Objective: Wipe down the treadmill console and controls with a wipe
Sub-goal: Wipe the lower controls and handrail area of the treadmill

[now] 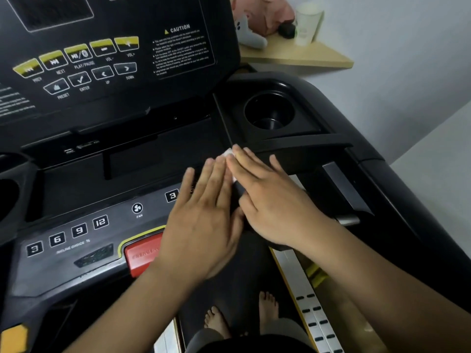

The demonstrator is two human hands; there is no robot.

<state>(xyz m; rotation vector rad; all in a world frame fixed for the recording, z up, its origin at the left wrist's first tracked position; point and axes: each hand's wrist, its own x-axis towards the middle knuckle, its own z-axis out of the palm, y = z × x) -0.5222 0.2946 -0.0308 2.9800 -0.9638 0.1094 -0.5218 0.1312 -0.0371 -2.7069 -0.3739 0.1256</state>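
Both my hands lie flat on the treadmill console (76, 189), fingers straight and held close together, gripping nothing. My left hand (204, 220) covers the grey strip of keys, its fingers pointing up and a little to the right. My right hand (272, 207) lies just beside it, fingers angled up and to the left, so the fingertips of the two hands nearly meet.

The wipe (227, 152) is pressed under those fingers. Only two small bits of it show: a crumpled white corner poking out past the fingertips, and a sliver in the gap between the hands. From those bits its long side seems to run along my fingers, away from me, but most of it is hidden and I cannot tell its full shape.

The console is matte black plastic with rounded edges. A deep round cup holder (270, 113) is sunk into it up and to the right of my hands. The upright panel is smooth and shiny, with a curved row of yellow buttons (77, 53). Lower down sit square number keys (79, 230) and a red stop button (142, 253), part hidden by my left wrist.

Beyond the console, a pale wooden shelf (305, 56) holds a paper cup (307, 24). My bare feet (216, 322) stand on the dark belt (244, 276).
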